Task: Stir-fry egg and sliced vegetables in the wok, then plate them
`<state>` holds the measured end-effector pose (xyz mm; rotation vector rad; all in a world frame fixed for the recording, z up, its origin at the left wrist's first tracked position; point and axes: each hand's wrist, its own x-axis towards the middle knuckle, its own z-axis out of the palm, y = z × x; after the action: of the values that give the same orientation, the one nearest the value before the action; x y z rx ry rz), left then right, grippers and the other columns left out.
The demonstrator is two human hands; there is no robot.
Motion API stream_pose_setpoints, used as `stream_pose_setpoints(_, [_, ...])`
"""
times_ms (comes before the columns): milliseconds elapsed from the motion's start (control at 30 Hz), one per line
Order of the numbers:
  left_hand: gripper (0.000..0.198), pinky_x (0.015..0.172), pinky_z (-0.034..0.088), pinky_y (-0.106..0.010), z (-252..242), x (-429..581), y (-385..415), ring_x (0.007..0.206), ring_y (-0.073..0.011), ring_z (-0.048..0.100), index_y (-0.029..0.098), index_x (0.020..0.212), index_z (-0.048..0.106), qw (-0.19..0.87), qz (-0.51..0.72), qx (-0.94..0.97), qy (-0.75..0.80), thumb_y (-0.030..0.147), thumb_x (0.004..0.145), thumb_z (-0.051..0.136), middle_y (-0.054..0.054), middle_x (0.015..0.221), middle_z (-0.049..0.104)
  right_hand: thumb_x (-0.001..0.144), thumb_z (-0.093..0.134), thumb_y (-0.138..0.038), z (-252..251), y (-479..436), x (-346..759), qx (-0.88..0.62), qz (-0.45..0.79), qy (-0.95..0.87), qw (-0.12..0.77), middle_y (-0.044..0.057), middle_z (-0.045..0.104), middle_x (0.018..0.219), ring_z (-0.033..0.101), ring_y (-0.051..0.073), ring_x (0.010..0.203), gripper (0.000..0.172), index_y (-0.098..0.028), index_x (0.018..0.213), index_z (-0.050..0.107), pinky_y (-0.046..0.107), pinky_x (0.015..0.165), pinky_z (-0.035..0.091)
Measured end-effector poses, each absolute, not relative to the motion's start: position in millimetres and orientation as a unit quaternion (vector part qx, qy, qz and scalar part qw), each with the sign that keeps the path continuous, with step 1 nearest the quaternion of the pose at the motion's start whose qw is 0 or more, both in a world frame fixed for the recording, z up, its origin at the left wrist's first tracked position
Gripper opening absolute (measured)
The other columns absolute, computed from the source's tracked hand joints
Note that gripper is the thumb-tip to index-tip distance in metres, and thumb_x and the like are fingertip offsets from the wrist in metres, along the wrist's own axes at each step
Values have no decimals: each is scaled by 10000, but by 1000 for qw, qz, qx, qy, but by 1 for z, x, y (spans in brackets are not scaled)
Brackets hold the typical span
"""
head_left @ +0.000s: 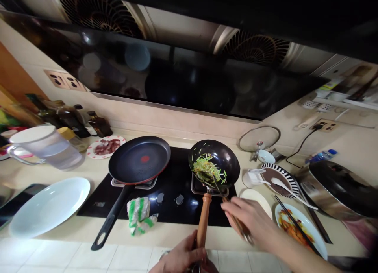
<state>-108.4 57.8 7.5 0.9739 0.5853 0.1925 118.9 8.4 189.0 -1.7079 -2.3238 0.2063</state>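
A dark wok (230, 163) sits on the right burner, with chopped green and pale vegetable strips (208, 168) gathered in its left and lower part. My left hand (187, 254) is wrapped around the wok's wooden handle (204, 218) near its lower end. In my right hand (251, 218) is a spatula (238, 222) with a wooden handle; its metal shaft slants into the wok, and its head is partly hidden among the vegetables. My right hand is to the right of the wok handle, above the front of the cooktop.
A frying pan (138, 163) rests on the left burner, its handle pointing frontward. Beside it lies a green-striped cloth (138, 214). Plates, a pitcher (47, 147) and bottles stand left; a plate of food (295, 229) and a lidded pot (333, 186) stand right. A range hood (189, 80) overhangs.
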Motion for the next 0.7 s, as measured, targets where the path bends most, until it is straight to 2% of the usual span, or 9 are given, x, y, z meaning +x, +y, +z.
stream_pose_setpoints(133, [568,647,394,-279,8,-110,56,723,-162,558,137,1133,496,835,90,469,272,449,708,707,-20,800,579,853,498,-320,192,48,167,-682,70,-675,274,48,712,858,658,190,744,232,-231,962,683,289,676,514])
stream_pose_setpoints(267, [553,676,417,-283,1,-111,53,755,-158,566,167,1197,497,860,109,437,239,420,744,689,-21,868,574,781,554,-402,194,81,213,-810,100,-456,356,39,645,503,641,227,491,238,-201,756,680,307,469,503])
stream_pose_setpoints(333, [579,690,430,-289,-1,-112,52,775,-166,572,168,1235,478,860,110,434,243,415,754,684,-26,874,576,784,520,-382,183,92,211,-810,141,-378,426,54,641,487,641,239,461,246,-183,771,662,317,427,509])
stream_pose_setpoints(400, [579,698,436,-290,-2,-113,53,791,-172,575,169,1244,476,858,109,436,250,401,756,684,-29,875,580,792,498,-368,172,97,199,-785,180,-358,472,66,682,573,679,243,541,264,-170,860,659,321,476,549])
stream_pose_setpoints(533, [571,765,444,-309,-7,-115,55,858,-194,578,177,1242,505,855,111,446,242,400,750,691,-45,948,591,772,582,-398,176,90,202,-742,190,-485,422,43,727,737,702,217,646,275,-207,942,682,297,583,570])
stream_pose_setpoints(600, [614,832,436,-331,-13,-116,56,938,-223,570,199,1267,502,847,108,454,253,418,731,706,-51,1011,598,748,616,-395,182,90,228,-749,158,-512,390,33,720,685,689,207,592,243,-220,894,699,280,541,554])
stream_pose_setpoints(700, [668,913,410,-359,-18,-117,55,1022,-259,545,226,1281,507,829,106,461,297,429,688,738,-50,1087,600,709,646,-395,173,105,266,-754,168,-453,444,33,677,553,652,204,492,247,-190,835,699,271,447,519])
